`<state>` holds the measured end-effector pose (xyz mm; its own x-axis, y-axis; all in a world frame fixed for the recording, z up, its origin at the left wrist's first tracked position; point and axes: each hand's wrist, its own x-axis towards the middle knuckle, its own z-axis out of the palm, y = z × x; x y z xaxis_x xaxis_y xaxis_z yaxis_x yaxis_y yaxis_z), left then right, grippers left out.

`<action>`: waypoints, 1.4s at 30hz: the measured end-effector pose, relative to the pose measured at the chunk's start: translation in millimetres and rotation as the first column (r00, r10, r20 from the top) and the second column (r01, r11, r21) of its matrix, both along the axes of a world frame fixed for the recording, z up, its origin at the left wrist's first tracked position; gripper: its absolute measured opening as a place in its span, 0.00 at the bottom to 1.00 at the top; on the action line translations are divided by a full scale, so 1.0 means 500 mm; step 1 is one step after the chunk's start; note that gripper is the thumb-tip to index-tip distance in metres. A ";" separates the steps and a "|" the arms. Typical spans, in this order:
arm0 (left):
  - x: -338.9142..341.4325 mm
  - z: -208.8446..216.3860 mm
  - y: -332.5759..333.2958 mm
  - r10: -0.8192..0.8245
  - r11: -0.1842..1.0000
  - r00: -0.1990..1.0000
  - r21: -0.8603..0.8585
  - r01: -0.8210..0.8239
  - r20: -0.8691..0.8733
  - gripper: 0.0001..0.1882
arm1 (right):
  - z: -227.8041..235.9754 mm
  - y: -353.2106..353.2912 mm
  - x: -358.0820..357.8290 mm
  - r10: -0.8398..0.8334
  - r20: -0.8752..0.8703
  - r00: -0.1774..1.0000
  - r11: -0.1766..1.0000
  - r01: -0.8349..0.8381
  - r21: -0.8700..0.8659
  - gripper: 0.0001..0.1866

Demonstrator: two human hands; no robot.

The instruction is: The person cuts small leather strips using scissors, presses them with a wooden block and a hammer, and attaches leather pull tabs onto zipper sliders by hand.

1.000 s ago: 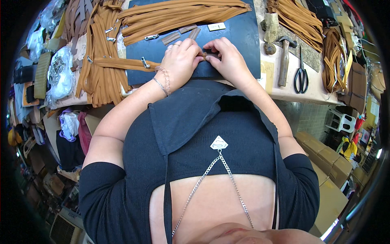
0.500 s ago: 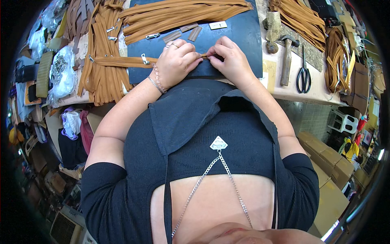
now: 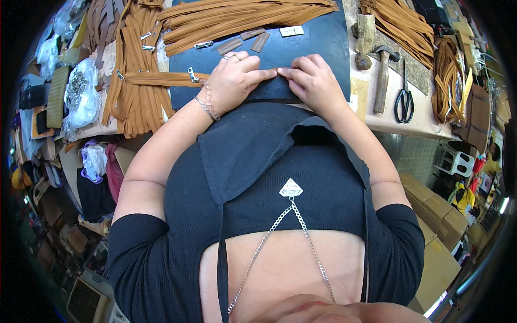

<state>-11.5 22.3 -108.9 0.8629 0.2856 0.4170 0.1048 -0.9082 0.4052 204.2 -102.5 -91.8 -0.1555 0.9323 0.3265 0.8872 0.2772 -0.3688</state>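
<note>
A brown zipper (image 3: 161, 79) with a silver pull (image 3: 193, 75) runs from the left across the dark blue board (image 3: 318, 40) and passes under my left hand (image 3: 233, 79). That hand is closed on the zipper's end, its index finger stretched to the right. My right hand (image 3: 314, 81) meets it fingertip to fingertip, thumb and index pinched at the same end. The bit between the fingertips is mostly hidden. Beyond my hands lie small grey-brown strips (image 3: 259, 42), a small cream block (image 3: 292, 31) and a bundle of brown zippers (image 3: 242, 21).
More brown zippers (image 3: 141, 102) hang over the table edge at left. To the right lie a hammer (image 3: 382, 81), black scissors (image 3: 404, 101), a wooden mallet (image 3: 364, 40) and further zipper bundles (image 3: 446, 81). A clear plastic bag (image 3: 83, 94) stands far left.
My fingertips have come together at the zipper's end, and my left index finger has straightened to the right. My right hand has shifted slightly right and nearer. The zipper stays in place.
</note>
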 end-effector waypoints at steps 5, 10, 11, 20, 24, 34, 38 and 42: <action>0.001 0.003 -0.004 -0.008 1.000 0.999 0.015 0.009 -0.045 0.18 | -0.002 -0.013 0.014 -0.183 -0.120 0.976 0.983 0.179 -0.048 0.11; -0.001 0.004 -0.005 0.014 0.999 0.999 0.040 -0.012 -0.045 0.19 | 0.025 0.005 0.004 -0.233 -0.222 0.947 0.955 0.179 -0.238 0.12; -0.001 0.006 -0.006 0.016 0.999 0.999 0.041 -0.014 -0.044 0.19 | 0.030 0.009 0.002 -0.271 -0.319 0.908 0.907 0.131 -0.399 0.12; -0.001 -0.007 -0.003 0.033 0.998 0.999 -0.044 -0.034 -0.020 0.13 | 0.003 0.032 -0.013 -0.101 -0.350 0.931 0.987 0.050 -0.154 0.06; -0.003 -0.005 -0.001 0.029 0.999 1.000 -0.023 -0.029 0.005 0.10 | 0.013 0.031 -0.027 -0.134 -0.332 0.934 0.988 0.098 -0.122 0.04; -0.001 -0.001 -0.003 0.033 0.998 0.999 -0.051 -0.031 0.034 0.08 | -0.002 0.024 -0.036 -0.131 -0.268 0.955 0.988 0.103 -0.114 0.04; 0.001 -0.012 0.001 0.024 0.991 0.999 -0.132 -0.018 0.040 0.08 | -0.005 0.023 -0.033 -0.125 -0.263 0.957 0.988 0.096 -0.118 0.05; 0.001 -0.013 -0.001 0.034 0.989 0.998 -0.146 -0.026 0.047 0.08 | -0.007 0.023 -0.035 -0.118 -0.260 0.958 0.990 0.094 -0.103 0.06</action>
<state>-10.8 21.7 -115.3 0.8324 0.3716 0.4111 0.1076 -0.8361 0.5379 186.6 -90.9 -95.2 0.0268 0.9659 0.2576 0.7768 0.1421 -0.6135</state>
